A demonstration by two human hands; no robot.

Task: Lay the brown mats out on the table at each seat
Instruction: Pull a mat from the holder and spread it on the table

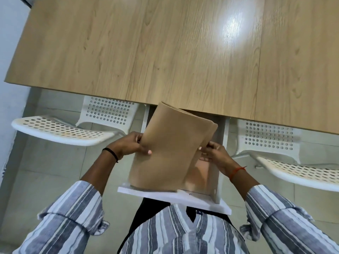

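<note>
So you're standing at the near edge of the desk (165, 52) with an open white drawer (183, 198) pulled out right below your hands. You're lifting the brown mats (165, 153) out of it: the lower edge of the bundle is still sitting down inside the drawer by its front panel, and the top end is curling up toward the desk edge, just overlapping it. Looks like more than one mat in the stack, but I can't tell how many. To the right of the bundle you can see the drawer's bare, shiny inside.

Your left hand (132, 143) is gripping the left edge of the mats, thumb on the front face and fingers wrapped behind. Your right hand (212, 153) is pinching the right edge, fingers curled around it, sitting just over the open part of the drawer.

Around you: a white perforated chair (73, 131) off to the left of your left hand and another white chair (275, 143) to the right of your right hand, both tucked partly under the desk. Past your hands the wood-grain top is catching a bright glare patch (234, 24). You're wearing a black wristband (111, 153) on the left wrist, an orange thread (236, 171) on the right, and rolled-up striped sleeves (73, 208).
</note>
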